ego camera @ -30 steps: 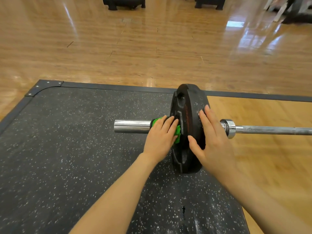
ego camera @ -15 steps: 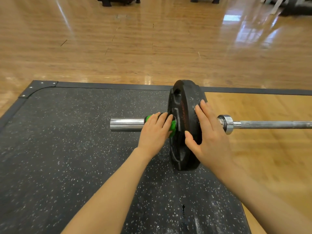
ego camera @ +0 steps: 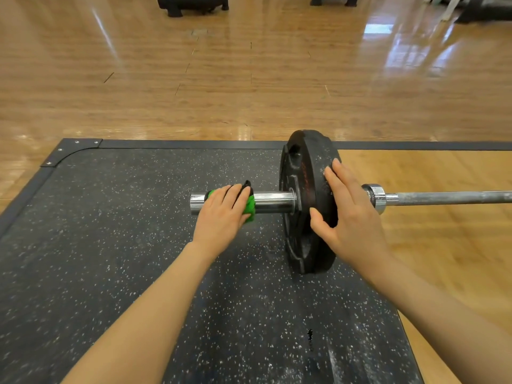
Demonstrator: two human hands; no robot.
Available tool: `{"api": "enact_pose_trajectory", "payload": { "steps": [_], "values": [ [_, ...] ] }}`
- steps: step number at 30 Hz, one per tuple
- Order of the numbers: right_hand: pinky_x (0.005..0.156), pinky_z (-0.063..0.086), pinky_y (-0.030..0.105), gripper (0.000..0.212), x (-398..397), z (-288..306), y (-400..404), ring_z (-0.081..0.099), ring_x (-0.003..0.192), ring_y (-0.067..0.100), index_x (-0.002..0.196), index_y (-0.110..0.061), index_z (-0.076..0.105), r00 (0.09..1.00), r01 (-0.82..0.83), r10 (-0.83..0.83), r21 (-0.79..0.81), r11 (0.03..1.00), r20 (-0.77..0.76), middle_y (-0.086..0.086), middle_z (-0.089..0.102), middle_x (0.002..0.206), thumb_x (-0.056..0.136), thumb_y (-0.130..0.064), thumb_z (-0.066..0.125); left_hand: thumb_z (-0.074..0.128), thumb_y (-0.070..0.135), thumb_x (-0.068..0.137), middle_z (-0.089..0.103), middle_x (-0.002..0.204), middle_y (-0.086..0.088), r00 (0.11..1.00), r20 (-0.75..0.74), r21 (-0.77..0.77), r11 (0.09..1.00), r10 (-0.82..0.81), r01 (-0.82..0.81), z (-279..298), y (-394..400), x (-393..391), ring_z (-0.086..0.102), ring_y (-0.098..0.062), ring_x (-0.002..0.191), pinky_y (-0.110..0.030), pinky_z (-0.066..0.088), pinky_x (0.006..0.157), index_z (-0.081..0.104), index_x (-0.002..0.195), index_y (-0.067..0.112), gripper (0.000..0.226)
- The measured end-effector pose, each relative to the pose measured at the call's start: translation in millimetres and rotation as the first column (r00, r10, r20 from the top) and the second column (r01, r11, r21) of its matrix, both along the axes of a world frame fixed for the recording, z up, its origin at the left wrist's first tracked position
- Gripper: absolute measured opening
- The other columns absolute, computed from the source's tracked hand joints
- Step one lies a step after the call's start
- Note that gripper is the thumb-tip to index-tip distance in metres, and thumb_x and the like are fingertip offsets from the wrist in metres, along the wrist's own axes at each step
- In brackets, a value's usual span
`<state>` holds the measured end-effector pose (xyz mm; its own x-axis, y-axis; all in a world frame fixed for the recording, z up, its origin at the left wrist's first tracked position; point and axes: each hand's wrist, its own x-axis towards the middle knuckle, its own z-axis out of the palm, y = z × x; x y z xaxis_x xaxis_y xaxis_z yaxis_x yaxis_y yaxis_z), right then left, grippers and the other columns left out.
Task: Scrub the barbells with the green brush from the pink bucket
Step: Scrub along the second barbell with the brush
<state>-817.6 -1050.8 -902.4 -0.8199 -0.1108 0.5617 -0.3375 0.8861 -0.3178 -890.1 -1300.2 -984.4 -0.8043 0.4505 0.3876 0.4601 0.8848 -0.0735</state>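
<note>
A barbell lies across the black speckled mat, its chrome sleeve pointing left and its thin shaft running off to the right. One black weight plate stands upright on the sleeve. My left hand grips the green brush and presses it on the sleeve near its outer end. My right hand lies flat against the plate's rim, fingers straight. The pink bucket is out of view.
The rubber mat has a metal-edged corner at far left and meets a wooden platform panel on the right. Glossy wood floor stretches behind. Dark gym equipment bases stand at the far top edge.
My left hand has slid the green brush leftward along the sleeve, away from the plate toward the sleeve's end. The right hand stays on the plate.
</note>
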Motion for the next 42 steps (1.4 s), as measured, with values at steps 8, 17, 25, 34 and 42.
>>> {"api": "enact_pose_trajectory", "payload": {
  "steps": [8,17,25,34,42],
  "values": [
    [0.113,0.030,0.033,0.066,-19.3,2.0,-0.8,0.034,0.140,0.024,0.139,0.001,0.045,1.000,-0.008,0.008,-0.047,0.999,-0.008,0.013,0.039,0.149,0.084,-0.034,0.056,0.063,0.029,0.088,0.056,0.127,-0.014,0.998,-0.022,0.080,0.995,-0.057,0.059,-1.4,19.8,-11.3,0.053,-0.034,0.114,-0.046,0.045,0.099,0.053,0.131,0.004,0.052],
    [0.111,0.026,0.029,0.065,-55.1,7.7,-9.2,0.030,0.140,0.024,0.141,0.000,0.040,0.999,0.009,-0.006,-0.078,0.997,0.042,0.014,0.035,0.151,0.088,-0.038,0.044,0.074,0.030,0.079,0.058,0.127,-0.015,0.991,0.044,0.085,0.989,-0.125,0.121,3.4,60.0,-34.8,0.056,-0.033,0.114,-0.044,0.047,0.095,0.054,0.130,0.005,0.061],
    [0.108,0.027,0.031,0.067,-68.4,15.4,-9.1,0.030,0.140,0.023,0.143,-0.003,0.037,0.995,0.012,-0.004,-0.069,0.998,0.104,0.011,0.032,0.153,0.089,-0.042,0.040,0.069,0.035,0.082,0.056,0.126,-0.011,0.989,0.015,0.031,0.988,-0.149,0.148,5.0,40.8,-49.4,0.055,-0.030,0.109,-0.041,0.047,0.091,0.052,0.131,0.007,0.058],
    [0.111,0.025,0.032,0.065,-69.3,13.5,-8.4,0.028,0.142,0.024,0.143,-0.002,0.037,0.994,0.002,0.006,-0.071,0.997,0.114,0.012,0.031,0.153,0.090,-0.039,0.042,0.073,0.033,0.079,0.060,0.122,-0.013,0.986,0.059,0.041,0.987,-0.155,0.153,8.6,74.9,-49.3,0.057,-0.031,0.107,-0.042,0.049,0.088,0.055,0.128,0.005,0.059],
    [0.112,0.022,0.030,0.064,-61.8,11.6,-8.5,0.024,0.143,0.022,0.144,-0.003,0.036,0.995,0.006,-0.001,-0.054,0.999,0.102,0.011,0.030,0.154,0.091,-0.039,0.042,0.076,0.029,0.076,0.057,0.127,-0.011,0.985,0.094,0.087,0.986,-0.148,0.140,4.9,43.0,-46.0,0.055,-0.030,0.109,-0.042,0.048,0.090,0.054,0.129,0.006,0.062]
  ]
}}
